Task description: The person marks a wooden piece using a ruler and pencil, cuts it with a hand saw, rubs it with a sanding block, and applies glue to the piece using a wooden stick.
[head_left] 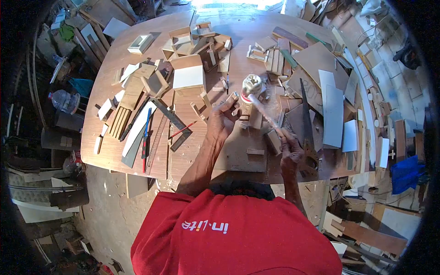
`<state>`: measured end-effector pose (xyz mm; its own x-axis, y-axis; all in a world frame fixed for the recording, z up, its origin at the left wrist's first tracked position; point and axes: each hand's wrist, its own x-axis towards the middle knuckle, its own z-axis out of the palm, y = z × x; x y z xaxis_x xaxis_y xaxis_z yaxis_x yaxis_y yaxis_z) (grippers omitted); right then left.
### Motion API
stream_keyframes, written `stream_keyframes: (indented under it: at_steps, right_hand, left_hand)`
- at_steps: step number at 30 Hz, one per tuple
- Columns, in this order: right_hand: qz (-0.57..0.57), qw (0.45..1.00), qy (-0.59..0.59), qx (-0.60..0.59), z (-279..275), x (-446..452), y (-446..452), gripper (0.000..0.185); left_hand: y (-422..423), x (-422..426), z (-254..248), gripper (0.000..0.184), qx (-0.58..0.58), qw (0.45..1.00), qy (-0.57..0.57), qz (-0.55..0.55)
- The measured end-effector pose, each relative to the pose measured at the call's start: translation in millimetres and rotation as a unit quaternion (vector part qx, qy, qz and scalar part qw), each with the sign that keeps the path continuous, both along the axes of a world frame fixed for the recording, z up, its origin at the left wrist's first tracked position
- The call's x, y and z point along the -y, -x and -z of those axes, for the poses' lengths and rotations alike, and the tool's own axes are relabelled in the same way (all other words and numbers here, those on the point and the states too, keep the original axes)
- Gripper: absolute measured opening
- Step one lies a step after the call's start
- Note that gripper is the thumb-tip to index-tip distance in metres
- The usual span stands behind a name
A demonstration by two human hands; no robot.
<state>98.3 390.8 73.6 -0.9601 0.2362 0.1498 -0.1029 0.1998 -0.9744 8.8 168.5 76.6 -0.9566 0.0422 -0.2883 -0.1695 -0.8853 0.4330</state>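
My left hand (222, 118) is raised over the table, its fingers pinched around a small wooden piece (233, 97) with a pale end. Gripped in my right hand (291, 146) is a long pale stick (266, 113), slanting up to the left. Its far end is at the side of an open jar (253, 84) with a whitish, crusted top; whether it touches the jar I cannot tell. Below the hands lies a flat brown board (238, 158) with a small wood block (255, 151) on it. A handsaw (308, 133) lies just right of my right hand.
On the wooden table (188, 158), small wooden box-like assemblies (189, 73) stand at the back. A red pencil (182, 129), a blue-and-red cutter (145, 142) and a ruler (158, 136) lie left. White panels (333, 114) and board offcuts crowd the right side.
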Motion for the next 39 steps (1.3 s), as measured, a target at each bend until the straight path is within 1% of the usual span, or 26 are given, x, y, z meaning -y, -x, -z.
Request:
stream_keyframes:
  at_steps: [2,3,5,6,8,12,14,15,17,20,21,22,24,25,26,27,28,29,30,31,32,34,37,39]
  right_hand:
    - [0.014,0.997,0.066,0.022,-4.7,-1.2,2.8,0.023]
    - [0.018,0.997,0.068,0.022,-13.3,3.0,5.7,0.023]
    - [0.016,0.999,-0.036,0.007,-31.7,14.3,11.7,0.023]
    - [0.017,0.999,-0.035,0.007,-31.3,13.6,11.4,0.023]
    - [-0.027,0.987,-0.121,-0.1,-29.6,11.3,12.2,0.022]
    - [-0.022,0.993,-0.09,-0.074,-14.4,0.6,-1.7,0.023]
    - [-0.001,0.999,0.014,-0.045,-13.1,0.2,1.3,0.023]
    - [0.002,0.999,0.014,-0.048,-16.5,4.1,5.1,0.023]
    - [0.001,0.996,-0.072,-0.048,-26.3,11.6,13.1,0.021]
    - [-0.022,0.996,-0.077,-0.038,-21.1,13.0,10.1,0.02]
    - [-0.026,0.99,-0.106,-0.087,-16.0,7.5,8.5,0.019]
    - [-0.03,0.99,-0.107,-0.089,-10.9,3.6,4.8,0.019]
    - [-0.005,0.998,-0.032,-0.053,-4.3,-2.4,-1.9,0.018]
    - [0.009,1.0,-0.01,-0.012,-2.9,-4.1,-3.1,0.02]
    - [0.012,1.0,-0.012,-0.013,-1.8,-4.6,-1.5,0.02]
    - [0.023,0.999,0.034,0.008,-0.9,-2.5,0.8,0.021]
    - [0.031,0.996,0.081,0.027,-0.9,-0.4,5.0,0.023]
    - [0.033,0.996,0.082,0.026,-3.2,0.0,5.7,0.023]
    - [0.014,0.992,0.113,0.052,-7.2,0.6,4.2,0.024]
    - [-0.007,0.987,0.143,0.075,-11.9,2.0,6.0,0.025]
    - [-0.009,0.987,0.144,0.075,-17.3,5.9,6.9,0.025]
    - [0.026,0.977,0.171,0.122,-25.6,14.0,4.7,0.028]
    - [0.031,0.97,0.203,0.126,-25.9,16.5,3.1,0.025]
    - [0.024,0.972,0.203,0.117,-27.4,18.4,1.7,0.025]
  left_hand:
    - [-0.5,0.8,3.1,0.034,-0.043,0.999,0.014,0.011]
    - [-0.2,-0.1,5.6,0.034,-0.043,0.999,0.015,0.014]
    - [1.6,-3.2,11.0,0.034,-0.042,0.998,0.037,0.016]
    - [2.1,-3.7,12.1,0.034,-0.043,0.998,0.038,0.017]
    - [3.1,-1.1,14.1,0.035,-0.039,0.998,0.045,-0.001]
    - [1.4,4.1,1.5,0.039,-0.031,0.997,0.069,0.012]
    - [0.9,2.8,1.6,0.024,-0.045,0.998,0.045,0.008]
    - [1.4,2.1,2.8,0.024,-0.048,0.998,0.045,0.011]
    - [2.5,-2.8,8.7,0.042,-0.048,0.996,0.068,0.007]
    - [2.8,-1.8,10.3,0.042,-0.046,0.998,0.05,0.0]
    - [2.0,-1.2,4.2,0.021,-0.036,0.999,0.029,-0.004]
    - [1.6,1.0,3.0,0.021,-0.037,0.999,0.028,-0.008]
    - [2.5,5.0,1.7,0.02,-0.037,0.999,0.028,0.005]
    - [4.3,4.4,4.5,0.02,-0.039,0.999,0.025,0.007]
    - [5.6,3.2,9.6,0.026,-0.042,0.999,0.026,-0.001]
    - [4.8,1.4,3.9,0.032,-0.045,0.999,0.029,-0.009]
    - [6.1,-4.1,-2.3,0.032,-0.048,0.998,0.03,-0.007]
    - [5.4,-13.5,-8.0,0.04,-0.082,0.988,0.108,-0.071]
    - [2.5,-18.4,-14.1,0.049,-0.113,0.967,0.186,-0.135]
    - [3.7,-16.9,-11.6,0.061,-0.124,0.942,0.274,-0.146]
    - [4.8,-15.3,-10.0,0.061,-0.124,0.942,0.275,-0.148]
    - [3.9,-13.4,-9.4,0.065,-0.143,0.901,0.375,-0.166]
    - [3.1,-13.5,-8.1,0.066,-0.155,0.895,0.378,-0.18]
    - [5.3,-15.1,-6.3,0.066,-0.167,0.888,0.385,-0.187]
